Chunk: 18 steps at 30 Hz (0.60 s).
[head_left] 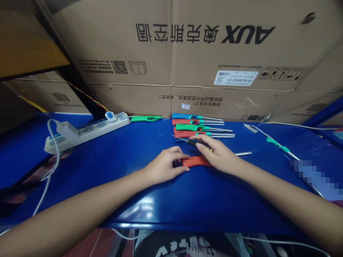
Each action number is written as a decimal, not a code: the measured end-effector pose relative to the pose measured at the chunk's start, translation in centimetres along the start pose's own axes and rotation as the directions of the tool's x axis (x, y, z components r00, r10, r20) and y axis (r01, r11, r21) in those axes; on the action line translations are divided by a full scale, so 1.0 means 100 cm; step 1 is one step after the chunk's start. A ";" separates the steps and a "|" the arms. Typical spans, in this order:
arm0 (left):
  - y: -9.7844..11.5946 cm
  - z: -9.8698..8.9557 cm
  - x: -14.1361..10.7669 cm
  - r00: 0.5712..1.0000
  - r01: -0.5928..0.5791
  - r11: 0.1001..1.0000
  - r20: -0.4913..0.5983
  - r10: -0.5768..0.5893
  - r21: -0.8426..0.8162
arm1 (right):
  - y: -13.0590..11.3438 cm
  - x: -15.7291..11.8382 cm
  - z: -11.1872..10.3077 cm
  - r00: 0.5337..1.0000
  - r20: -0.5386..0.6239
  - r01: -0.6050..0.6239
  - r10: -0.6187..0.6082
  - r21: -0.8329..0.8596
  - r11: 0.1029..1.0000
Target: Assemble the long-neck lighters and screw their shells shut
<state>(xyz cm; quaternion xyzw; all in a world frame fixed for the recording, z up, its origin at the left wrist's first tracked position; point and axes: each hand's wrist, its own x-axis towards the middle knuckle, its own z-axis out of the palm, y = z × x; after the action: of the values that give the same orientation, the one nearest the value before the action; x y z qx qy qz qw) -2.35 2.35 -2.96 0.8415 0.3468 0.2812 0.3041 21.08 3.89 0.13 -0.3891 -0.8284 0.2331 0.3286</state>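
Observation:
My left hand [167,165] pinches the left end of a red-orange lighter [197,161] that lies on the blue table. Above its middle, my right hand [214,151] is closed round a small screwdriver [194,142] with a dark handle and a thin shaft pointing left. The lighter's metal tube [243,154] sticks out to the right from behind my right hand. Just beyond lie several long-necked lighters in a stack of rows, among them a blue one [184,116], a green one [186,127] and a red one [184,134].
A white power strip [89,130] with plugs and cables lies at the left. Near it is a green lighter body [146,118]. Metal tubes [250,127] and a rod with teal parts [277,143] lie at the right. A large cardboard box [193,75] stands behind the blue table [107,200].

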 end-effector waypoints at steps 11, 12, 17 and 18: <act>0.000 0.000 -0.001 0.999 -0.041 0.998 -0.009 0.040 -0.051 | -0.009 0.045 0.039 0.999 0.004 0.044 -0.043 -0.150 0.988; 0.000 0.000 -0.001 0.999 -0.040 0.998 -0.008 0.039 -0.047 | -0.009 0.044 0.039 0.999 -0.012 0.034 -0.036 -0.149 0.988; 0.004 -0.002 -0.001 1.000 -0.006 1.000 0.019 0.006 -0.012 | -0.007 0.036 0.033 0.995 -0.103 -0.026 0.015 -0.107 0.994; 0.004 -0.002 -0.001 1.000 -0.001 1.000 0.017 0.001 -0.011 | -0.006 0.035 0.031 0.993 -0.112 -0.036 0.025 -0.097 0.995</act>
<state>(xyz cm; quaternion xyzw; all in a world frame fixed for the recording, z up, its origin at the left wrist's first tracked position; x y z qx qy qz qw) -2.37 2.12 -2.61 0.8423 0.3422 0.2760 0.3117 16.80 5.93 -0.30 -0.4299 -0.8134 0.1750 0.3507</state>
